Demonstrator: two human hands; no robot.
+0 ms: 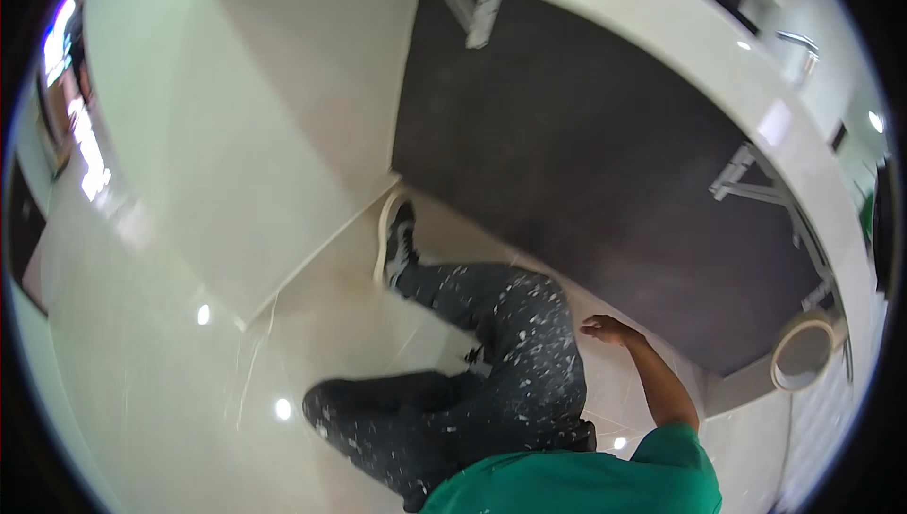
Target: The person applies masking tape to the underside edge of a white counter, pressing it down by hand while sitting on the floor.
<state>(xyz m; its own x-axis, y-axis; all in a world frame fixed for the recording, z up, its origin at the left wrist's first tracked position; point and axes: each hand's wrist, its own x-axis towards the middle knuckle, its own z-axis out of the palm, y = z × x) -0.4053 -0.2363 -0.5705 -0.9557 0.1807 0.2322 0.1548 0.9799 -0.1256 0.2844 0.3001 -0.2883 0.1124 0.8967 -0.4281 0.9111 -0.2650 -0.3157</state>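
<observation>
- The right hand [609,329] hangs loosely curled, apparently holding nothing; the left hand is out of view, so its state cannot be told.
- The dark panel [586,155], under the desk [777,127], is nearest, just beyond the right hand; contact is unclear.
- The step looks like a pause in low work; reaching the panel calls for stretching the right arm forward.
- Brackets [746,176] sit ahead and right of that hand, a pale ring [777,360] to its right.
- Bent legs [529,334] and a shoe [399,240] crowd its left.
</observation>
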